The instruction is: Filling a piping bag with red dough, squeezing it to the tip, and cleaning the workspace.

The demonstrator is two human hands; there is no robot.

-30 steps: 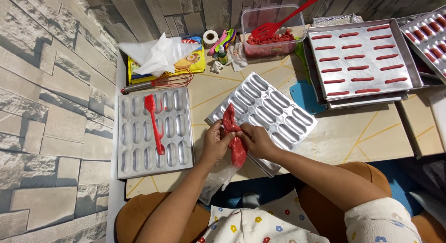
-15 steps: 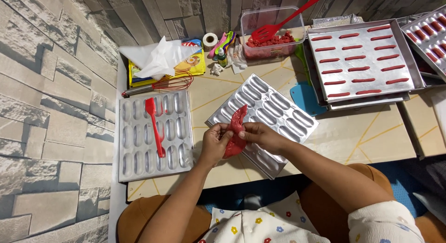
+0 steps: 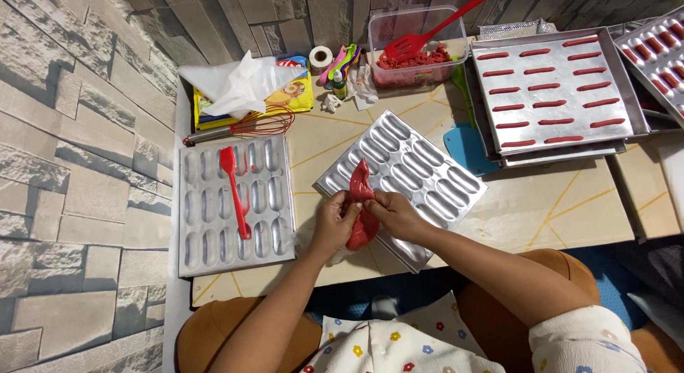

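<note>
Both hands grip a red piping bag [image 3: 362,215] at the table's near edge: the left hand [image 3: 333,223] closes on its left side, the right hand [image 3: 390,213] pinches its right side. The bag lies over the near corner of an empty oval-cavity mould tray [image 3: 413,175]. A second mould tray [image 3: 235,202], near the left edge, carries a red spatula [image 3: 234,189].

A home baking corner is suggested. A low table [image 3: 570,202] is set against a stone-patterned wall [image 3: 71,166] along the left and top of the frame. Moulded metal baking trays [image 3: 235,195] are laid out at centre left, a whisk [image 3: 242,127] is seen above them, and trays of piped red batter strips [image 3: 556,88] are stacked at upper right.
</note>
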